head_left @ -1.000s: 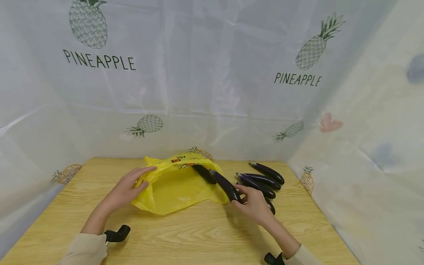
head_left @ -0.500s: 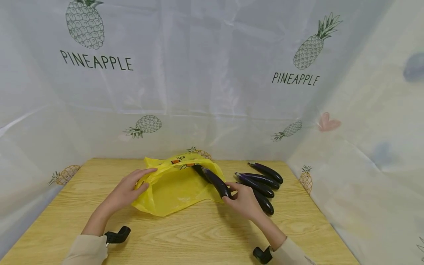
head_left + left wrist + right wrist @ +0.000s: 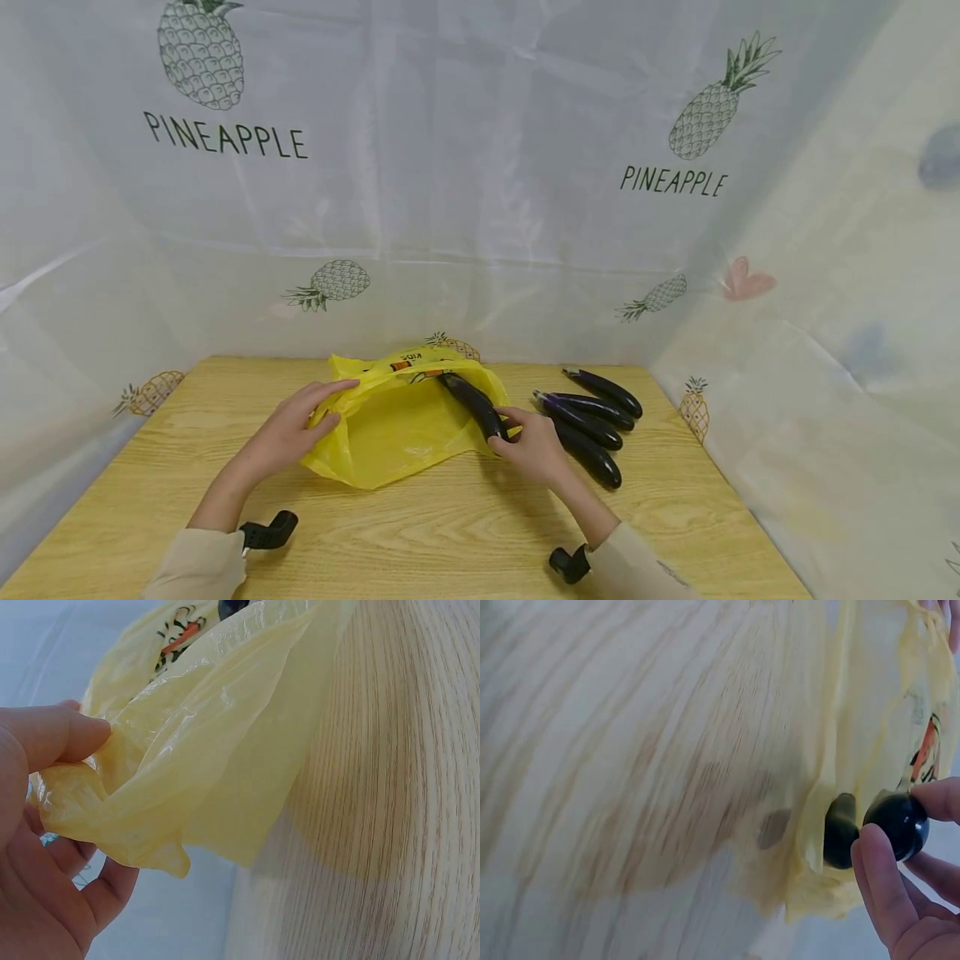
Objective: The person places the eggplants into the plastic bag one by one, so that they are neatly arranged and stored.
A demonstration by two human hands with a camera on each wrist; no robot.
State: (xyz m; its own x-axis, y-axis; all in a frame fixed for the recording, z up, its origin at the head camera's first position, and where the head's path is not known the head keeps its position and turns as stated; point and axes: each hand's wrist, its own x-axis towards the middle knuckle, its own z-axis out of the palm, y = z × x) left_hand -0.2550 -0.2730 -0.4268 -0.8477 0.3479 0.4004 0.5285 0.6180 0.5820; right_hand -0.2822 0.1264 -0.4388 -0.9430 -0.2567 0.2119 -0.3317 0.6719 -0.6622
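A yellow plastic bag (image 3: pixel 397 429) lies on its side with its mouth spread toward me. My left hand (image 3: pixel 292 429) grips its left edge, thumb and fingers around the bunched film (image 3: pixel 71 791) in the left wrist view. The right hand (image 3: pixel 532 446) pinches a dark purple eggplant (image 3: pixel 474 404) by its rounded end, the stem end pointing into the bag's mouth. In the right wrist view, the held eggplant (image 3: pixel 900 825) shows end-on between thumb and fingers. Close beside it, another eggplant (image 3: pixel 841 832) lies inside the bag, mostly hidden behind the held one in the head view.
Several more eggplants (image 3: pixel 588 454) lie in a loose group on the wooden table (image 3: pixel 405 542), right of the bag. A white curtain (image 3: pixel 450 208) printed with pineapples stands behind the table and along its sides.
My right hand has moved left with the eggplant, bringing it from the bag's right edge into the mouth. The left hand has stayed on the bag's edge.
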